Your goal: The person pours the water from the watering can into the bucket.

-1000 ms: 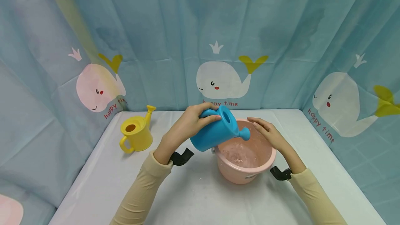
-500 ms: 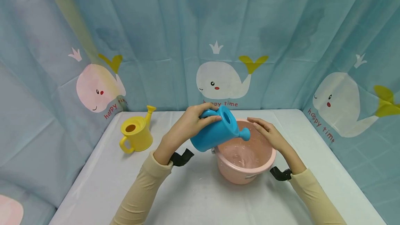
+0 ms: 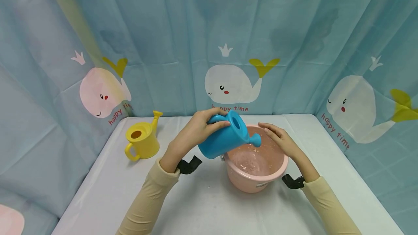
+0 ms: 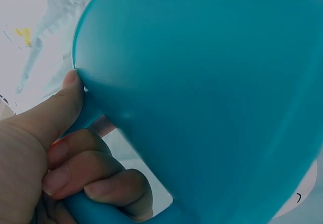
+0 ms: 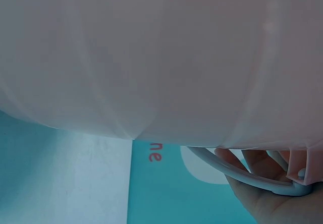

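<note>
Your left hand (image 3: 192, 133) grips the blue can (image 3: 225, 137) tilted over the pink bucket (image 3: 256, 159), right hand (image 3: 281, 140) flat on its far rim w/ fingers straight, yellow can (image 3: 142, 141) well left on the worktop (image 3: 202, 206).

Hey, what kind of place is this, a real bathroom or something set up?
Probably a staged booth: whale-print curtains enclose a white table holding only a pink bucket and toy watering cans, blue and yellow.
</note>
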Demonstrator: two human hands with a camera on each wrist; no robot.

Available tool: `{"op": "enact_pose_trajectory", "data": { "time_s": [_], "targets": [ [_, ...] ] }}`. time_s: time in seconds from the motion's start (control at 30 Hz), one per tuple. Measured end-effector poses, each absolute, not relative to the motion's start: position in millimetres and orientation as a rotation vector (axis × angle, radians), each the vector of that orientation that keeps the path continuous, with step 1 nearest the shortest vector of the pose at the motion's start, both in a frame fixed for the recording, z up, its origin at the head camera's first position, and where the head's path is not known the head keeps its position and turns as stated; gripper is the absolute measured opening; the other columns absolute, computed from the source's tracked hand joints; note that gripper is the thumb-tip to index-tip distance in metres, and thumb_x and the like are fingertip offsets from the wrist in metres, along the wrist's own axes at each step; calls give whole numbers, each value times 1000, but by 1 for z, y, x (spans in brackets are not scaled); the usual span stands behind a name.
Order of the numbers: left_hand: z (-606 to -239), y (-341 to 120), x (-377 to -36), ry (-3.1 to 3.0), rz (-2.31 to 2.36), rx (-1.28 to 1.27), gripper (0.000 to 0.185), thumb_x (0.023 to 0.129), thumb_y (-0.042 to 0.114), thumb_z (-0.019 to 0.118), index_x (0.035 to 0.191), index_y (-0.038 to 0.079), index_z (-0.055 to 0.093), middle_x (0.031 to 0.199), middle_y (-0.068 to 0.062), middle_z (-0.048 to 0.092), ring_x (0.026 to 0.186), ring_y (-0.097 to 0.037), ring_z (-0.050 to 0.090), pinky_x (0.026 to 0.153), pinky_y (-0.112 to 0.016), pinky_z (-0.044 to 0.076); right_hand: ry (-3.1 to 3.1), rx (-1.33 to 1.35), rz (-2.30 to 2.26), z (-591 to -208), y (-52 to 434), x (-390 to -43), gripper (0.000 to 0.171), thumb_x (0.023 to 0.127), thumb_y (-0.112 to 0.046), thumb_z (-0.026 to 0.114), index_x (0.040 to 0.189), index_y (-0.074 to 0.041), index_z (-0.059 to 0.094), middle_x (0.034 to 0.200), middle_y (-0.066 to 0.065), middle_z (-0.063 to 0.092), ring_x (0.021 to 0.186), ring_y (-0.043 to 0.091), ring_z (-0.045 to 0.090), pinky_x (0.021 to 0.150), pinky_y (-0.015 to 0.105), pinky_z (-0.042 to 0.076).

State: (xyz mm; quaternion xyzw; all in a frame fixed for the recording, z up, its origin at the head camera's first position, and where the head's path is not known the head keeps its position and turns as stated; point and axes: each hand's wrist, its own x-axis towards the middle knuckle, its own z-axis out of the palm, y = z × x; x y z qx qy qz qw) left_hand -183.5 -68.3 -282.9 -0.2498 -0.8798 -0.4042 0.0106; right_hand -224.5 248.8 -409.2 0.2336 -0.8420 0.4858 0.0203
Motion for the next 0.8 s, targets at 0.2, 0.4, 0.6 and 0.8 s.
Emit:
{"op": "enact_pose_trajectory", "data": {
  "time_s": [0.2, 0.4, 0.6, 0.8],
  "targets": [
    [-283, -67, -183, -2736, -1255, -797, 39, 86, 39, 62, 122, 24, 59, 124, 0, 59, 106, -21, 58, 86, -45, 49, -2603, 727, 1522, -410, 249, -224, 39, 101, -22, 39, 137, -7, 43, 140, 13, 44, 131, 31, 37, 94, 8, 34],
    [-284, -68, -184, -2743, -1257, -785, 40, 86, 40, 62, 123, 24, 58, 124, 0, 58, 107, -22, 58, 86, -46, 49, -2606, 724, 1516, -411, 250, -225, 39, 101, -22, 39, 137, -8, 43, 139, 13, 44, 131, 31, 38, 93, 8, 34],
    [-285, -68, -184, -2741, -1269, -780, 40, 86, 40, 62, 122, 24, 59, 124, 1, 59, 105, -21, 58, 86, -45, 49, -2605, 736, 1502, -411, 250, -226, 39, 101, -20, 39, 137, -7, 43, 139, 14, 44, 131, 32, 37, 94, 9, 34],
    [-284, -68, -184, -2741, -1253, -782, 39, 86, 39, 62, 122, 24, 59, 123, 0, 59, 105, -21, 58, 86, -45, 49, -2604, 735, 1508, -412, 250, -225, 39, 101, -20, 39, 137, -7, 43, 140, 14, 44, 132, 32, 36, 95, 8, 34]
  ]
}}
